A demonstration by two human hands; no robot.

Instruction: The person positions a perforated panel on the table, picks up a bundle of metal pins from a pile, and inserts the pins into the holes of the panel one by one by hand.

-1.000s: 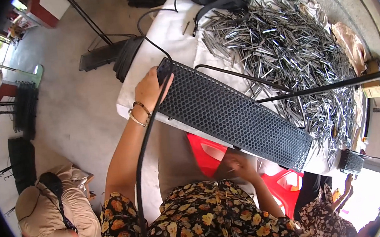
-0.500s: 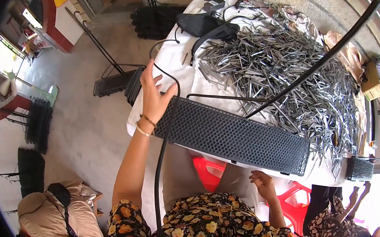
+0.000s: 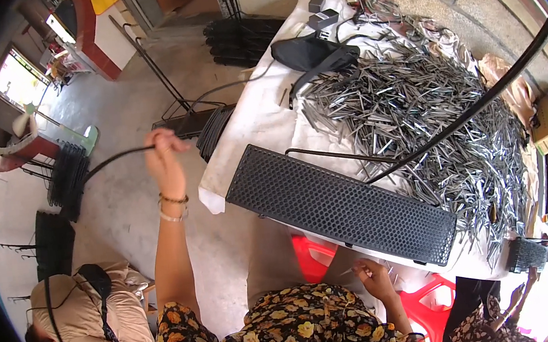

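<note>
Out to the left of the table, my left hand (image 3: 167,161) is raised, its fingers closed around a thin black cable (image 3: 119,159) that loops down to the left. Motion blurs the fingertips slightly. A long black perforated mesh shelf (image 3: 337,204) with bent black rods lies tilted along the table's near edge, apart from my left hand. Below its near edge is my right hand (image 3: 373,279), fingers curled together. Something thin and pale seems to stick out of them, too small to name. A big heap of short dark metal strips (image 3: 428,108) lies beyond the shelf.
A black bag (image 3: 315,54) and small dark boxes sit at the far end of the white-covered table (image 3: 262,122). Black racks (image 3: 243,40) stand on the floor. A seated person (image 3: 95,316) is at lower left; another person (image 3: 487,322) works at lower right. Red stools (image 3: 428,305) stand beneath.
My left hand has moved left, off the mesh shelf's corner, swinging the cable away from over the shelf and my lap. The shelf stays put. My right hand has barely moved.
</note>
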